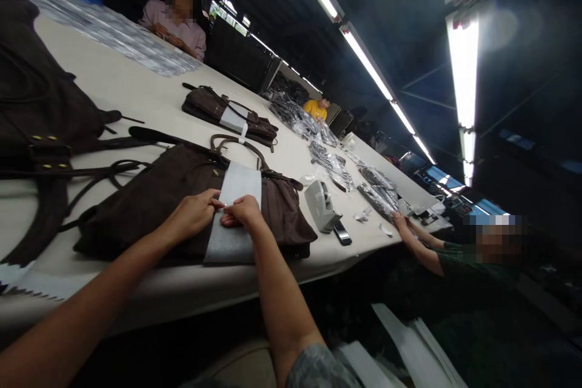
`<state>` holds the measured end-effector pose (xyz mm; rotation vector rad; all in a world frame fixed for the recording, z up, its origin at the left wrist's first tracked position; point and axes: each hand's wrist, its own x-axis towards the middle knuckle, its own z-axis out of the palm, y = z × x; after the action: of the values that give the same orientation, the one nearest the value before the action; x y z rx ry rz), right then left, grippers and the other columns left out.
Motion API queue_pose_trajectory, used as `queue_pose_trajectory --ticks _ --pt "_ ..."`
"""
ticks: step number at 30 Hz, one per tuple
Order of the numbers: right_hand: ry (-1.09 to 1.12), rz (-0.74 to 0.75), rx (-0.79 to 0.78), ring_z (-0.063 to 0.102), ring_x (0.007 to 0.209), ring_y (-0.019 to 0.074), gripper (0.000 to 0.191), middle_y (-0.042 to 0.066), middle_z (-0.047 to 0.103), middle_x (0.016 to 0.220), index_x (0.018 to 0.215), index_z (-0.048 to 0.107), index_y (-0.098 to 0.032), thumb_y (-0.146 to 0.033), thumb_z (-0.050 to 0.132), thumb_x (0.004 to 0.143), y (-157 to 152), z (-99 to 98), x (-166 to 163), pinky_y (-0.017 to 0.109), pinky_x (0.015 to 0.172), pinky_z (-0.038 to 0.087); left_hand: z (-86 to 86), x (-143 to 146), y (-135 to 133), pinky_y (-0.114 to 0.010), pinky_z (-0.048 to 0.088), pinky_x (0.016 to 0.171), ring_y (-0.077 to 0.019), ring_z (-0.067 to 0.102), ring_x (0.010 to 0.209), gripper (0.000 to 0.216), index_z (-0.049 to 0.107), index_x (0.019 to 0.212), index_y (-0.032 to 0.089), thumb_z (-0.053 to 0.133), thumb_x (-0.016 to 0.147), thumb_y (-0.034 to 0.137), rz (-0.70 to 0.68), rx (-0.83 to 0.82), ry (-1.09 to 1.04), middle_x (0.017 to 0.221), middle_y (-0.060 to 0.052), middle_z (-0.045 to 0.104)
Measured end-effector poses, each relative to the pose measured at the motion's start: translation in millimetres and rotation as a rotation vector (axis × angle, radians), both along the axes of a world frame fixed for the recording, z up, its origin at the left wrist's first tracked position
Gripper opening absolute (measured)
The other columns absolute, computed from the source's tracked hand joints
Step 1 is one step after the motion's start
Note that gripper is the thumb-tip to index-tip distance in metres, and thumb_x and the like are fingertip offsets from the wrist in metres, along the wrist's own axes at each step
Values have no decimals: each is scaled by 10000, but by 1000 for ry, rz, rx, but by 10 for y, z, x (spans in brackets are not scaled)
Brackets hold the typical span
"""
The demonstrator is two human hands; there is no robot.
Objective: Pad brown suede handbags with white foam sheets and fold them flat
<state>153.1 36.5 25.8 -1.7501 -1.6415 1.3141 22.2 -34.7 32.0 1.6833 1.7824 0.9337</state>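
A dark brown bag (150, 206) lies flat on the table in front of me, with a white band (243, 185) of paper or foam sheet wrapped around its middle. A narrow white strip is looped on its handle (222, 139). My left hand (195, 213) is closed in a pinch at the band's left edge. Over the band, my right hand (244, 212) is closed too, thumb and fingers pressed together. The fingertips of both hands almost meet. A tiny pale bit shows between them, too small to name. A grey tape dispenser (322, 206) stands right of the bag.
A phone (342, 233) lies by the dispenser. Behind is another banded brown bag (211, 108); a larger brown bag (45, 85) is at left. Plastic-wrapped bags (330, 160) lie farther along the table (150, 97). A co-worker's hands (402, 223) touch one at right; other people sit beyond.
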Motion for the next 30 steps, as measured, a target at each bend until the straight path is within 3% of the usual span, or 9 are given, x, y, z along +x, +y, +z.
queue_pose_trajectory --ticks 5,11,14,16,19,21,23,26,30 --pt "-84 79 -42 601 422 150 275 -30 621 517 902 520 -181 -124 748 758 -45 54 68 196 426 445 -3 10 2 -262 460 1038 -196 656 1140 623 540 1315 76 342 740 212 -2 -6 2 1128 -88 735" --pt "-401 235 196 647 536 159 181 -46 601 517 914 571 -202 -233 706 796 -464 216 229 217 555 468 -36 9 22 -268 477 1032 -191 664 1123 644 544 1306 89 348 712 239 -29 -2 21 1129 -75 737" --pt "-387 331 250 672 609 162 149 -45 626 556 901 618 -216 -301 711 821 -781 365 404 235 640 492 -64 -4 25 -297 476 1048 -204 664 1124 663 521 1327 95 346 714 273 -38 6 49 1129 -73 737" --pt "-335 356 330 693 681 161 157 -27 681 642 908 643 -222 -367 689 870 -922 466 538 241 704 509 -91 -19 28 -324 480 1049 -219 665 1125 671 511 1342 98 335 726 300 -45 8 72 1130 -76 736" --pt "-372 325 641 695 988 186 232 39 748 1007 1057 670 -223 -407 553 979 -880 565 713 280 916 498 -159 -39 36 -363 490 1039 -244 671 1106 672 500 1372 114 314 772 351 -67 19 124 1145 -82 727" --pt "-447 404 819 544 1293 218 378 94 630 1341 1277 602 -188 -428 495 1006 -701 552 800 332 1095 402 -220 -44 42 -386 484 1049 -258 664 1112 671 487 1405 140 303 828 430 -99 45 176 1204 -87 699" --pt "-506 565 816 332 1463 241 573 134 422 1544 1451 450 -116 -485 450 1012 -494 471 861 410 1200 282 -280 -39 45 -402 471 1071 -270 626 1181 700 463 1444 184 305 868 549 -140 63 244 1299 -81 645" --pt "-521 714 679 174 1522 252 728 146 243 1623 1535 289 -54 -567 324 1020 -303 305 913 516 1237 163 -343 -21 49 -415 449 1103 -277 518 1319 716 459 1462 246 300 888 644 -175 25 387 1419 -66 548" --pt "-498 696 677 132 1531 228 730 115 203 1638 1543 274 -58 -573 225 1028 -347 206 973 524 1246 107 -406 -25 69 -402 358 1172 -252 497 1326 652 560 1387 212 260 933 571 -247 30 577 1394 -102 553"
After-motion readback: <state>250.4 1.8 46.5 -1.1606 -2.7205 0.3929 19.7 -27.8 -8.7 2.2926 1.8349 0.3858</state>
